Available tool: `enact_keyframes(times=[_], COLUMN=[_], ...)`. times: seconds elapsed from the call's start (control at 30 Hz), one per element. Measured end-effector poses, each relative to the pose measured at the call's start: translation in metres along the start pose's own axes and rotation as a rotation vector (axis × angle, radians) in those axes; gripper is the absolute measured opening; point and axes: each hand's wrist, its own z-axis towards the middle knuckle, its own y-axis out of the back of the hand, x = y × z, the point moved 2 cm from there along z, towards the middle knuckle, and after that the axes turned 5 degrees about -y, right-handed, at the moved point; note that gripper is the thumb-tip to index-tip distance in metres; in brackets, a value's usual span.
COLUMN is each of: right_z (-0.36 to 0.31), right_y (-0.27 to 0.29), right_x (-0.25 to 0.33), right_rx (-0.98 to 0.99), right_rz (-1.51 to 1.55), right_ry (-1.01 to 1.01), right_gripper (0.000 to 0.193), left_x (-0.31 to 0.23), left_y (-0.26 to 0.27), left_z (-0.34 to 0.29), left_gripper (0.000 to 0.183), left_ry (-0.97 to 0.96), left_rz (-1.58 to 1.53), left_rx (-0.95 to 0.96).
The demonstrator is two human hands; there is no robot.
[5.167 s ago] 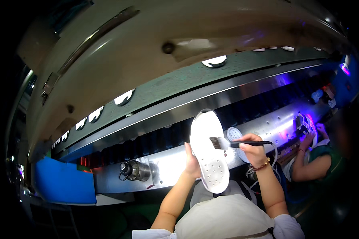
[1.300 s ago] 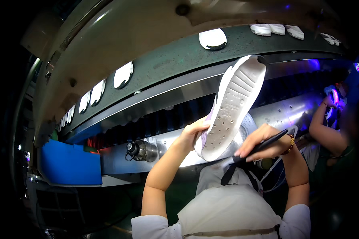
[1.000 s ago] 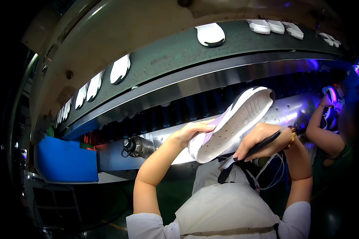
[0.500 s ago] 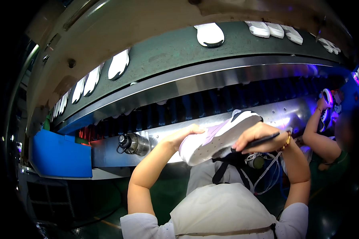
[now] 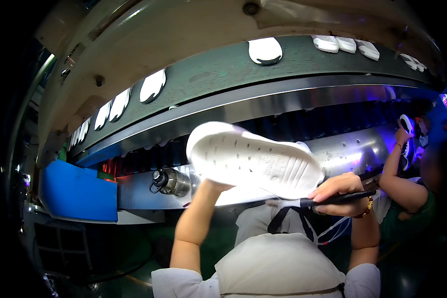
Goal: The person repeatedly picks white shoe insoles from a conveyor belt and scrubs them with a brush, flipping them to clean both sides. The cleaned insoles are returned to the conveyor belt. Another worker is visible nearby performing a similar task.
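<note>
A white shoe [image 5: 253, 161] is held up in front of me, its sole facing me, with small holes at one end and ridges at the other. My left hand [image 5: 218, 186] supports it from behind at the left end; the fingers are hidden by the sole. In my right hand [image 5: 343, 192] is a slim black-handled brush [image 5: 303, 202], its pale tip pointing left just below the shoe's lower edge. The right fingertips sit close to the shoe's right end; whether they touch it I cannot tell.
White shoe soles [image 5: 153, 86] stand along a green conveyor belt [image 5: 208, 72] beyond a metal rail. A bottle [image 5: 171, 182] stands on the metal ledge, left of the shoe. Farther left is a blue box-shaped panel [image 5: 77, 191]. A co-worker's arm [image 5: 405, 186] holds another shoe at right.
The shoe has turned and risen, so its whole sole now shows and the lilac upper is hidden. My right hand has moved right and down with the brush, away from the shoe's middle.
</note>
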Motion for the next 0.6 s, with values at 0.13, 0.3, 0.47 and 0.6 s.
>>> enact_keyframes(times=[0.13,0.3,0.47,0.6], right_z=[0.008,0.018,0.007,0.005], right_y=[-0.013,-0.02,-0.058,-0.043], right_x=[-0.029,-0.042,-0.017,-0.011], right_rx=[-0.264,-0.401,-0.097,0.078], right_rz=[-0.055,-0.049,-0.549,-0.188], right_ry=[-0.201,-0.26,0.161,0.126], right_gripper=[0.016,0.013,0.01,0.011], left_x=[0.05,0.071,0.056,0.049], left_y=[-0.022,-0.02,-0.015,-0.022], left_z=[0.02,0.022,0.026,0.019], left_gripper=[0.09,0.078,0.084,0.085], left_ry=[-0.047,-0.032,-0.137,-0.168], left_rz=[-0.093,-0.117,-0.045,-0.102], left_rx=[0.078,-0.191,-0.294,-0.245])
